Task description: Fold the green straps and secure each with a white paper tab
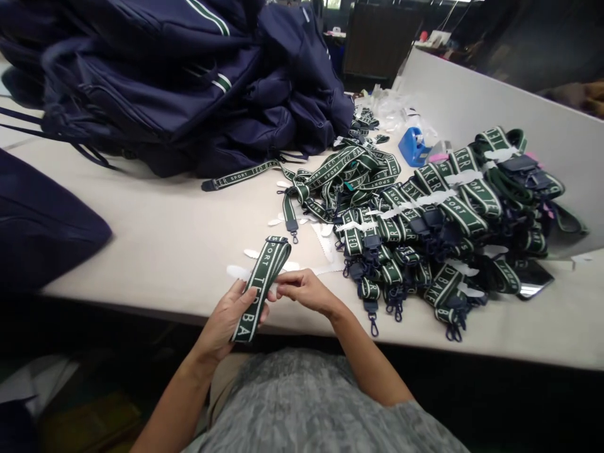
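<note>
A folded green strap (260, 286) with white lettering is held upright, tilted slightly right, above the table's front edge. My left hand (231, 314) is wrapped round its lower half, thumb across the front. My right hand (304, 290) is at the strap's right side, thumb and forefinger pinched on a small white piece, partly hidden by the fingers. White strips (237, 272) lie on the table just behind the strap. One loose strap with a metal clip (290, 217) lies further back.
Navy bags (189, 94) are piled at the back left, another navy bag (47, 220) at the left edge. Bundled straps (425, 214) cover the right side. Behind them are a blue tape dispenser (414, 148) and a grey partition (472, 94). A phone (535, 281) lies far right.
</note>
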`<state>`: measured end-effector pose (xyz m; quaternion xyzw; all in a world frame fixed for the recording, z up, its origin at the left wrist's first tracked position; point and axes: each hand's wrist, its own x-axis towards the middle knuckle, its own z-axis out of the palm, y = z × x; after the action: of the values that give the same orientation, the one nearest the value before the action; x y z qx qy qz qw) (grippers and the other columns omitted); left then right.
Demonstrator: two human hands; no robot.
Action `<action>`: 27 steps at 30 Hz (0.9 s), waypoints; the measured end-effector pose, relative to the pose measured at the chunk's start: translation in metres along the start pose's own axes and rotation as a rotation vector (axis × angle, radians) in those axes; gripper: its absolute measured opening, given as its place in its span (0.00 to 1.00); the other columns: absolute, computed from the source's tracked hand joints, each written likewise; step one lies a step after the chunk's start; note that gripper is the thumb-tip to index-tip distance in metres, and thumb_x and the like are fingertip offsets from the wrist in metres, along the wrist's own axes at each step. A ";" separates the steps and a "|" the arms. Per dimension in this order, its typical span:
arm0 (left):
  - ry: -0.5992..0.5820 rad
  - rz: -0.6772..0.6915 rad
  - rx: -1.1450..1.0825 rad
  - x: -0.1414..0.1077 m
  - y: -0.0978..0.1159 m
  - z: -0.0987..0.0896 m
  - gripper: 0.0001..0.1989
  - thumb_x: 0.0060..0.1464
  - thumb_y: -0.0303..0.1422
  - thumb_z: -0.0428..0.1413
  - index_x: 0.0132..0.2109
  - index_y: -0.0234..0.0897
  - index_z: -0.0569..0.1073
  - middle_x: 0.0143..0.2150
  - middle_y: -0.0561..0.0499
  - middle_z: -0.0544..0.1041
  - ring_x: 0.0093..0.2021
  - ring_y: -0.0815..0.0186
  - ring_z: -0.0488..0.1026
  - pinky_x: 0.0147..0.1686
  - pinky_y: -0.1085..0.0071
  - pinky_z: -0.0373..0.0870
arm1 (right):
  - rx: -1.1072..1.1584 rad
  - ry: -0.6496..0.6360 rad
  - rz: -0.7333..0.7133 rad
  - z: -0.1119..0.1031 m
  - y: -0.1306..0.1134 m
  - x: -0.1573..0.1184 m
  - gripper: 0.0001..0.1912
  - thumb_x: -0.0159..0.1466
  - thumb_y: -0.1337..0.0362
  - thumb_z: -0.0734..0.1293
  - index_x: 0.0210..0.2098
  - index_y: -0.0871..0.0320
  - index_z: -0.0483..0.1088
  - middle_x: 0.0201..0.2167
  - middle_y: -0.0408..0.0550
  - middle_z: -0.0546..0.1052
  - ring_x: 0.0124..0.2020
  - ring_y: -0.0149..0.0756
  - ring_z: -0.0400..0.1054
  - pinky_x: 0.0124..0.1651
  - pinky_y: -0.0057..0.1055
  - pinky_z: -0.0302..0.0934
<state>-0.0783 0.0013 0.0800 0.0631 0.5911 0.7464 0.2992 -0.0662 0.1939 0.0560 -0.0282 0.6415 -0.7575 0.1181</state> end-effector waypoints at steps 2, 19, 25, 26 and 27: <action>0.014 -0.013 0.012 -0.001 0.000 -0.002 0.16 0.61 0.43 0.57 0.47 0.34 0.69 0.42 0.46 0.75 0.26 0.71 0.69 0.22 0.77 0.63 | 0.032 -0.019 0.012 0.002 0.001 -0.001 0.12 0.56 0.63 0.68 0.37 0.63 0.78 0.25 0.42 0.73 0.27 0.28 0.61 0.30 0.26 0.54; 0.290 0.015 -0.024 0.000 0.003 -0.007 0.24 0.52 0.47 0.64 0.45 0.31 0.72 0.26 0.50 0.75 0.22 0.69 0.68 0.18 0.78 0.64 | 0.616 0.178 0.094 0.018 0.001 -0.008 0.27 0.46 0.60 0.80 0.45 0.59 0.75 0.29 0.42 0.77 0.27 0.26 0.68 0.32 0.22 0.61; 0.402 0.093 -0.082 0.000 0.000 0.010 0.26 0.47 0.49 0.66 0.43 0.32 0.74 0.27 0.50 0.75 0.24 0.67 0.71 0.19 0.76 0.66 | 0.704 0.250 -0.009 0.050 -0.003 0.005 0.19 0.42 0.60 0.82 0.30 0.62 0.77 0.26 0.45 0.76 0.27 0.30 0.67 0.33 0.28 0.65; 0.441 0.100 -0.082 -0.002 -0.004 0.012 0.26 0.46 0.50 0.67 0.41 0.32 0.75 0.28 0.49 0.75 0.26 0.66 0.72 0.22 0.75 0.69 | 0.707 0.258 -0.025 0.056 -0.001 0.006 0.18 0.44 0.57 0.82 0.28 0.62 0.77 0.23 0.45 0.74 0.25 0.31 0.66 0.30 0.29 0.64; 0.478 0.104 -0.068 -0.002 -0.009 0.013 0.26 0.45 0.52 0.67 0.39 0.32 0.75 0.28 0.48 0.76 0.27 0.65 0.73 0.27 0.73 0.72 | 0.715 0.288 -0.030 0.060 0.003 0.007 0.18 0.46 0.55 0.81 0.25 0.62 0.76 0.20 0.44 0.72 0.22 0.30 0.64 0.27 0.29 0.62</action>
<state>-0.0667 0.0125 0.0758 -0.0950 0.6154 0.7741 0.1141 -0.0605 0.1337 0.0628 0.1121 0.3464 -0.9312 0.0181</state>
